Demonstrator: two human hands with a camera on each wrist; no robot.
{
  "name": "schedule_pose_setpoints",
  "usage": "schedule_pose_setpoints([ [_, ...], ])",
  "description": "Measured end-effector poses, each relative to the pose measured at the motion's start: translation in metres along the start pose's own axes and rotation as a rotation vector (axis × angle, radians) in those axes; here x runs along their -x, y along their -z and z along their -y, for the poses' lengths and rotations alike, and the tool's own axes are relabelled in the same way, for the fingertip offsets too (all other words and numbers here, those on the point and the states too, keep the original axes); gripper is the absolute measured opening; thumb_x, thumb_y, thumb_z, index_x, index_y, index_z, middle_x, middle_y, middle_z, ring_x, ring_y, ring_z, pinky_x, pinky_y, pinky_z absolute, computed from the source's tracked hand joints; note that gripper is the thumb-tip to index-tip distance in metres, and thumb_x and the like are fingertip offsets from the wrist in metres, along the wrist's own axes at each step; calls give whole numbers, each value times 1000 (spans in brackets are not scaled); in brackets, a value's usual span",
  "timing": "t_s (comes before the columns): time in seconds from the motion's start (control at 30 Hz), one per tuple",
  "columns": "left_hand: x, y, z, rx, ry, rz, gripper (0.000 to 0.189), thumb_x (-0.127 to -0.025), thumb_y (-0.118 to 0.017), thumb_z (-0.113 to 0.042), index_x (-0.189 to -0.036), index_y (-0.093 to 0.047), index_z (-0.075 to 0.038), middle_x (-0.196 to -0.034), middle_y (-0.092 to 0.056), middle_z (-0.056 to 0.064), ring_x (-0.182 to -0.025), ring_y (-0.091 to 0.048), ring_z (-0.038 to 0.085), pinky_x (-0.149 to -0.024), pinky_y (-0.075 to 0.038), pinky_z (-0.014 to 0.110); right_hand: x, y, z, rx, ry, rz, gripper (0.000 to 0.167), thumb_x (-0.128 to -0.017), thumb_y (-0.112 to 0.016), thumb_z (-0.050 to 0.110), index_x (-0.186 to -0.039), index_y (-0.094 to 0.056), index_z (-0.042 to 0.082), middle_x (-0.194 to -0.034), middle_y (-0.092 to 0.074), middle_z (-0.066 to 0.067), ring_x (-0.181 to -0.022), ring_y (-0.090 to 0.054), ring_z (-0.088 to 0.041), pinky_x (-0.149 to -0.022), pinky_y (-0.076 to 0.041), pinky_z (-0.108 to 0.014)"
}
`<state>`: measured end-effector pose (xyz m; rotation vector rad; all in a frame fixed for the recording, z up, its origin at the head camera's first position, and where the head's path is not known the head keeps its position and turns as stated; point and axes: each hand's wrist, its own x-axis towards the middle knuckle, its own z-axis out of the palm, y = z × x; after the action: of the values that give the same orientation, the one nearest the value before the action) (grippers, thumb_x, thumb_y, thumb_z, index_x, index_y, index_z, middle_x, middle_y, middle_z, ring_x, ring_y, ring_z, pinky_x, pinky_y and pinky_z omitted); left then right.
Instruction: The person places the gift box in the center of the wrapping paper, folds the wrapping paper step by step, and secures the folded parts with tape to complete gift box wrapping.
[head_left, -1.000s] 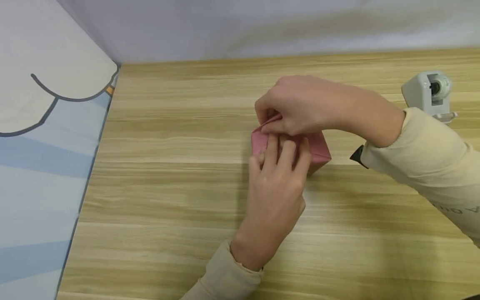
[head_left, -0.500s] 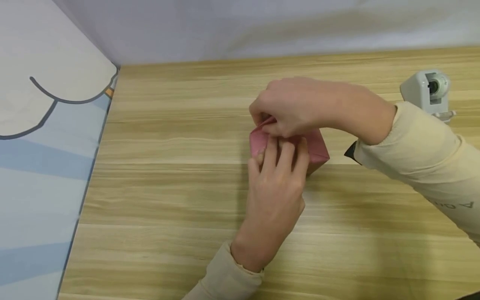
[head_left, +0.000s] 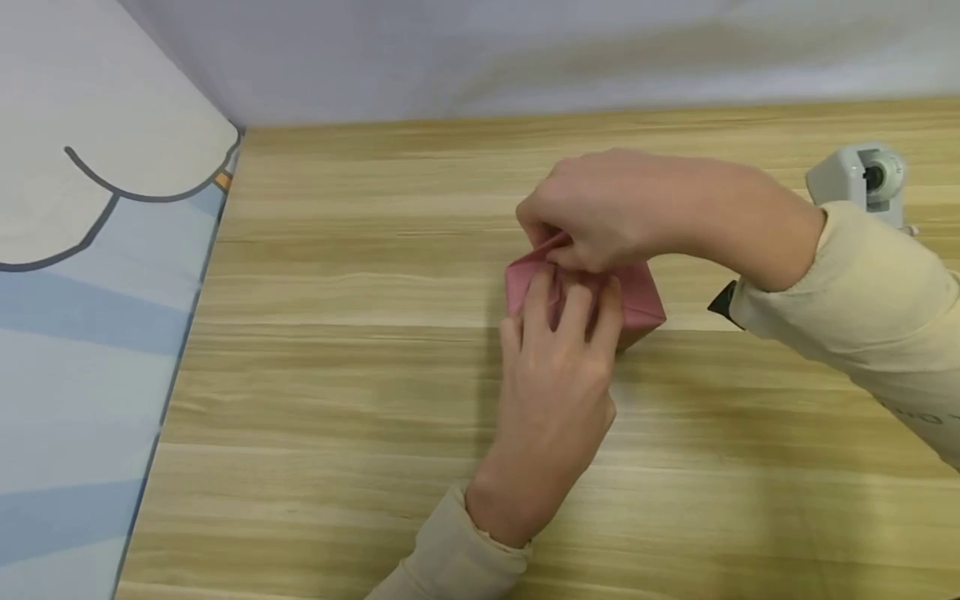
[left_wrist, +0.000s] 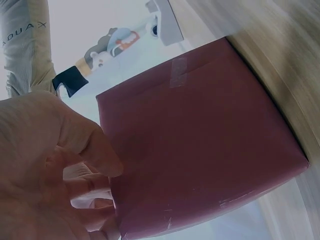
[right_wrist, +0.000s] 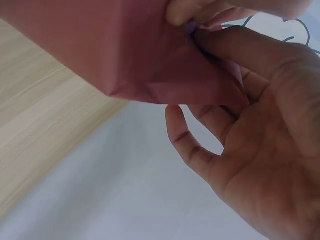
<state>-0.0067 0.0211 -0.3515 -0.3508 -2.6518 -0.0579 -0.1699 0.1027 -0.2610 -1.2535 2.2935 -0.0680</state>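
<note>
A box-shaped package in pink paper [head_left: 643,292] sits on the wooden table, its near side smooth and creased at the lower edge in the left wrist view. A clear tape strip [left_wrist: 178,72] is stuck on that side. My left hand [head_left: 557,392] reaches over the package from the front, fingers bent onto the top and thumb [left_wrist: 102,155] against the near side. From the right, my right hand [head_left: 637,204] pinches a raised paper flap [right_wrist: 200,82] at the top left between thumb and fingers. The fingertips of both hands nearly meet there, partly hiding the folds.
A grey tape dispenser [head_left: 843,177] with a roll stands at the back right, partly behind the right sleeve. A black pointed piece [head_left: 723,302] sticks out by that cuff. A pale wall [head_left: 480,58] borders the table's far edge; a cartoon-printed panel [head_left: 67,350] lies along the left.
My right thumb has slid slightly to the right along the flap. My left fingers have shifted a little on top. The package stays in about the same place.
</note>
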Motion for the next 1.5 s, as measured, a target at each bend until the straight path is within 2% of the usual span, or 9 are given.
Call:
schedule_pose_setpoints([
  [0.17, -1, 0, -2, 3, 5, -19, 50, -87, -66, -8, -136, -67, -19, -132, -66, 3, -135, -55, 31, -78, -44, 34, 4, 1, 3, 24, -6, -10, 20, -91, -60, 3, -82, -65, 20, -82, -64, 1, -75, -56, -20, -64, -42, -33],
  [0.3, -1, 1, -2, 24, 10, -8, 52, -86, -67, -7, -136, -67, -19, -133, -65, 3, -135, -54, 32, -78, -43, 34, 6, 0, 3, 23, -7, -17, 21, -92, -60, 3, -81, -65, 20, -81, -64, 1, -73, -56, -19, -63, -42, -32],
  [0.53, 0, 5, -4, 117, 40, 41, 60, -79, -69, -2, -136, -69, -20, -135, -63, 7, -140, -43, 46, -71, -47, 36, 11, -2, 0, 27, 5, -44, 20, -95, -66, 10, -77, -64, 20, -77, -63, 1, -71, -55, -18, -62, -42, -31],
  [0.63, 0, 6, -5, 101, 40, 62, 59, -80, -72, -5, -137, -69, -20, -139, -62, 9, -143, -42, 52, -75, -51, 38, 12, -3, -2, 17, 12, -55, 21, -95, -68, 12, -76, -64, 21, -76, -63, 2, -72, -56, -17, -62, -42, -32],
  [0.8, -1, 7, -5, 93, 39, 84, 58, -81, -73, -6, -138, -68, -20, -142, -61, 10, -144, -44, 53, -82, -53, 40, 12, -4, -3, -6, 39, -76, 21, -97, -69, 18, -77, -66, 22, -74, -62, 3, -71, -56, -15, -63, -44, -32],
  [0.97, -1, 8, -4, 86, 45, 86, 59, -81, -73, -6, -138, -67, -20, -141, -61, 10, -144, -45, 52, -81, -52, 39, 14, -5, -4, -19, 69, -108, 22, -99, -68, 21, -77, -66, 22, -72, -61, 3, -69, -55, -14, -62, -43, -31],
  [1.5, -2, 10, -6, 87, 46, 108, 57, -82, -74, -7, -138, -69, -19, -130, -65, 7, -143, -45, 53, -79, -51, 38, 30, -5, -18, 20, 148, -219, 17, -94, -69, 15, -80, -73, 23, -73, -66, 7, -69, -56, -11, -65, -47, -31],
])
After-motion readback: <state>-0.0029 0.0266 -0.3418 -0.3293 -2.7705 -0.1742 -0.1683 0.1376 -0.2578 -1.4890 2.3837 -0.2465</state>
